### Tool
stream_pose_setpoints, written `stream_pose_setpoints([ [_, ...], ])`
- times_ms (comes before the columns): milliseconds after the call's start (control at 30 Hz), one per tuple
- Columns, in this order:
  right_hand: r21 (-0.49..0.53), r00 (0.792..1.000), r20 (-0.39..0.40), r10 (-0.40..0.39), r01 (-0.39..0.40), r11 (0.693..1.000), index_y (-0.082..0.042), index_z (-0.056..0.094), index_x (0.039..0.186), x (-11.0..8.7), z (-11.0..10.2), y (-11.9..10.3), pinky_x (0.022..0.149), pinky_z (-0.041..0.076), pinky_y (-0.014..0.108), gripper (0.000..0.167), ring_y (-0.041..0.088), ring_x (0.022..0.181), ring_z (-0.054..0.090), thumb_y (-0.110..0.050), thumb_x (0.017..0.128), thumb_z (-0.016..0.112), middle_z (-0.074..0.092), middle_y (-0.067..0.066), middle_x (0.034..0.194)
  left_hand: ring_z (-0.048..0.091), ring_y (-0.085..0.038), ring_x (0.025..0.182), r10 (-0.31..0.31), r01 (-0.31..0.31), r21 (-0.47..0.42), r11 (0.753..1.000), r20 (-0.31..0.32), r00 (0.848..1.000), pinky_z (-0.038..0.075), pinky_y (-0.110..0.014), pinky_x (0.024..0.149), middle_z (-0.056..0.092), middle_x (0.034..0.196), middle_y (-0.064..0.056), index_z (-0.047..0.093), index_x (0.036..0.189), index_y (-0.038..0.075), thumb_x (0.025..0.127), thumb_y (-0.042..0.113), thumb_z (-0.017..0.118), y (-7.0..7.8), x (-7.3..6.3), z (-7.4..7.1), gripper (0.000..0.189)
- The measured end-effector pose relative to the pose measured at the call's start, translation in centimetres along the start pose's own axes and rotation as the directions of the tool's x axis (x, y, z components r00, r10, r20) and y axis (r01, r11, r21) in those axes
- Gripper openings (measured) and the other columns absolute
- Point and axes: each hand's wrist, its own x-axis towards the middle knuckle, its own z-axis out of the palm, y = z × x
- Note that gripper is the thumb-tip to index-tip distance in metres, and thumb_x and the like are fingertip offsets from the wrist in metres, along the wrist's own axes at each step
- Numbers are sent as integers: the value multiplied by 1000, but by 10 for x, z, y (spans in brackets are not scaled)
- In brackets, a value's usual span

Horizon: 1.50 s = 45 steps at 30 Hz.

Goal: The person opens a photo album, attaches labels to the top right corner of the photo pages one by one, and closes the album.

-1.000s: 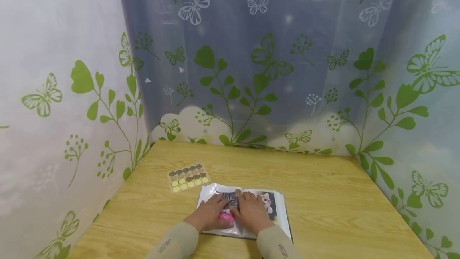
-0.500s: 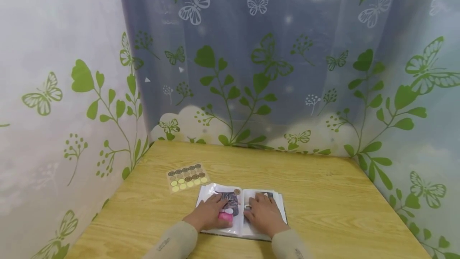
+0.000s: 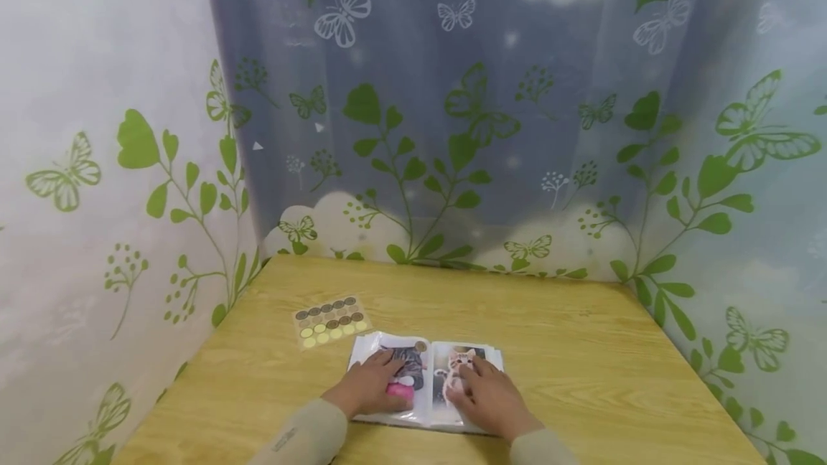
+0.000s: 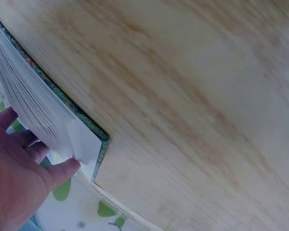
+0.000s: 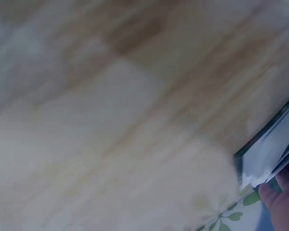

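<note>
A photo album [image 3: 446, 416] lies spread on the wooden table. Its left page shows a picture of a dark striped cat [image 3: 410, 364] with something pink below, and a round brown sticker [image 3: 421, 346] near its top. On that page rests my left hand [image 3: 368, 384], fingers extended; the left wrist view shows its thumb at the corner of the stacked pages [image 4: 33, 91]. My right hand [image 3: 496, 399] lies over the right page, partly hiding a picture of a pale kitten [image 3: 457, 359]. In the right wrist view, that hand's fingers [image 5: 269, 195] touch the album's edge.
A sheet of round stickers [image 3: 329, 321], brown and yellow, lies on the table behind and left of the album. Curtains with printed leaves and butterflies [image 3: 478, 185] enclose the table [image 3: 594, 364] at the back and on both sides.
My right hand has moved right, from beside the left page's picture across to the right page's outer part, uncovering the kitten picture. The left hand has stayed on its page.
</note>
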Motion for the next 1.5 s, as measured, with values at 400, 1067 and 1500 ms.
stream_pose_setpoints([
  [400,38,996,76,48,-51,998,-10,54,142,-8,-1,3,107,36,59,59,45,134,41,-47,95,57,41,26,148,33,-42,140,34,-35,-25,999,-16,999,30,-68,107,38,152,-23,51,143,4,79,55,76,0,0,-3,85],
  [1067,25,992,85,95,-98,995,-11,54,142,-7,1,3,107,36,60,61,45,135,39,-48,94,60,39,23,149,32,-44,140,11,-30,-154,988,-124,992,31,-61,110,34,153,-25,52,142,7,87,58,66,-37,-14,-23,77],
  [1500,37,994,64,85,-87,996,-11,55,141,-8,-1,2,107,37,58,61,44,135,40,-50,94,57,41,24,149,35,-48,137,-48,23,-196,980,-126,991,28,-62,111,40,147,-31,51,141,-1,92,51,64,-66,-25,-38,72],
])
